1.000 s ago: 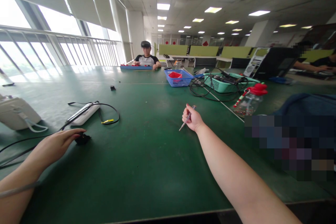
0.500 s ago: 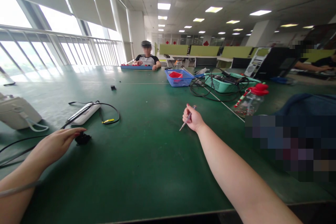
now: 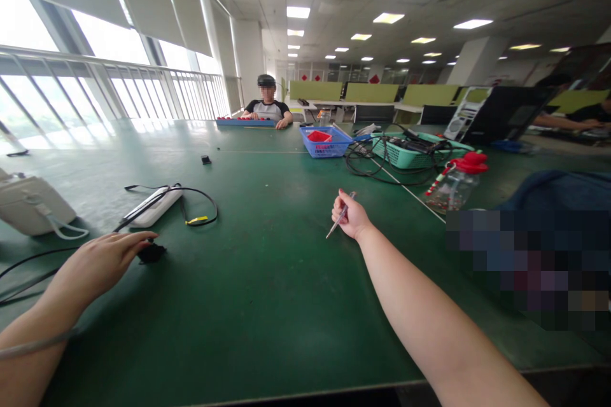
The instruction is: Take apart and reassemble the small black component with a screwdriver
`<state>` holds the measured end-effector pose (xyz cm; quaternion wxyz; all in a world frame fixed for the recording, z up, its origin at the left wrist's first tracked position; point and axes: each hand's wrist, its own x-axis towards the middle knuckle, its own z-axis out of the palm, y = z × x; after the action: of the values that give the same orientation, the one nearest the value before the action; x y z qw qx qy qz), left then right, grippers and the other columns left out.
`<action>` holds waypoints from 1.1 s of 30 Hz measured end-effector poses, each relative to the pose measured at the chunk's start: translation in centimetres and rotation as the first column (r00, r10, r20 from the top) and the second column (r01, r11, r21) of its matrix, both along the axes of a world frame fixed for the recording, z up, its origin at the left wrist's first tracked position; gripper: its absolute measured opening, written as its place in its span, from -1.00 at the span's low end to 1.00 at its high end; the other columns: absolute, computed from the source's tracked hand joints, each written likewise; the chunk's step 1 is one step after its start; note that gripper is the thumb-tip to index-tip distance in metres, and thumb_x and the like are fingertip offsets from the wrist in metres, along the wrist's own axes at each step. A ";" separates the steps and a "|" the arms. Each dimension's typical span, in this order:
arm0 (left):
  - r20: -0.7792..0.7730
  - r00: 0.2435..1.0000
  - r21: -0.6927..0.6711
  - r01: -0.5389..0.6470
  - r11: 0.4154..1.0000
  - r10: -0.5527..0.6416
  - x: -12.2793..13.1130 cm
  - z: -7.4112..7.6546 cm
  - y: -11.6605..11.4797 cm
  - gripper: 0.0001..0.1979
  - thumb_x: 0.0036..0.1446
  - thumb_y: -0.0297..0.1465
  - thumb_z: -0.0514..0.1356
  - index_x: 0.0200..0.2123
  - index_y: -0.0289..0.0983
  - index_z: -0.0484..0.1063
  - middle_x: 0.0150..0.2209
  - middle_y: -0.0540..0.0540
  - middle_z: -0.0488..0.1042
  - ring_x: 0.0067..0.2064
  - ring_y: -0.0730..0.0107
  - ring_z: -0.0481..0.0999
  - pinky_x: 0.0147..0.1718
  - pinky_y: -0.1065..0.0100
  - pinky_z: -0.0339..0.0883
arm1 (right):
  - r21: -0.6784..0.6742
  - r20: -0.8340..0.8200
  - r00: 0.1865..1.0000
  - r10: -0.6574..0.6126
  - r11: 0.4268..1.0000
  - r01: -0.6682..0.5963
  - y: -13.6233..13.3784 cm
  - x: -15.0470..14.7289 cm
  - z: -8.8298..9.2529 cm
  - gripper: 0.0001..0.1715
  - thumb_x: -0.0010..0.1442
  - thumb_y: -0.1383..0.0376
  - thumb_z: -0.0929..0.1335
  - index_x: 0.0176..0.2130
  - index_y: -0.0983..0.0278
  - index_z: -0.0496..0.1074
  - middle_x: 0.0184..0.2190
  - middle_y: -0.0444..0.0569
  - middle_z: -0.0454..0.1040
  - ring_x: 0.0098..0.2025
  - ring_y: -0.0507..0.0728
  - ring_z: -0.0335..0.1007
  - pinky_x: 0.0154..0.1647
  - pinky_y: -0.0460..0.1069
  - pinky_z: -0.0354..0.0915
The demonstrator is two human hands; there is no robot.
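Right, so closest on the green table [image 3: 248,331] I see the left hand [image 3: 98,264], its fingertips on a small black block [image 3: 151,254]; the thumb is hidden behind, so I cannot tell whether it is clamped or only touched. A grey band [image 3: 38,346] crosses that forearm. Off to the right and a little farther out, the right hand [image 3: 351,215] has its fingers curled tight around a slim pen-like tool [image 3: 335,226], its tip slanting down below the fist and toward the left; whether the tip meets the tabletop I cannot make out.

Just beyond the left grip lies a long white strip [image 3: 165,206], a black cable [image 3: 216,200] running over it and looping out to a yellow tag [image 3: 197,220]. Left of that grip sits a whitish case [image 3: 35,206]. To the right of the tool grip stands a clear jar [image 3: 451,194] with a red lid [image 3: 470,163]. Farther out, between the two grips, is a smaller black piece [image 3: 205,160]. Past the right fist come a blue basket [image 3: 325,149] and a green basket [image 3: 401,156], with dark cords between. Farthest across the table, a seated person [image 3: 266,109] has a hand by a blue tray [image 3: 238,123] bearing red pieces.
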<state>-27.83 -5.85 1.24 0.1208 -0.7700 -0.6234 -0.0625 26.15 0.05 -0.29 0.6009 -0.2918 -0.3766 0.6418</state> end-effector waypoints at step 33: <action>0.137 0.991 -0.082 0.022 0.996 -0.011 -0.4 -0.1 0.1 -0.51 0.20 -0.18 -0.10 0.08 -0.15 0.42 -0.05 -0.10 0.54 -0.01 0.14 0.47 0.02 0.21 0.27 | -0.007 0.032 0.999 0.002 1.000 -0.002 0.0 0.0 0.0 -0.53 0.15 0.06 0.37 -0.60 0.26 0.23 -0.80 -0.28 0.05 -0.78 -0.11 -0.17 -0.76 -0.15 -0.14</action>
<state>-28.19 -5.72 1.11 0.0451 -0.7735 -0.6258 -0.0898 26.18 0.09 -0.31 0.5930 -0.3039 -0.3842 0.6390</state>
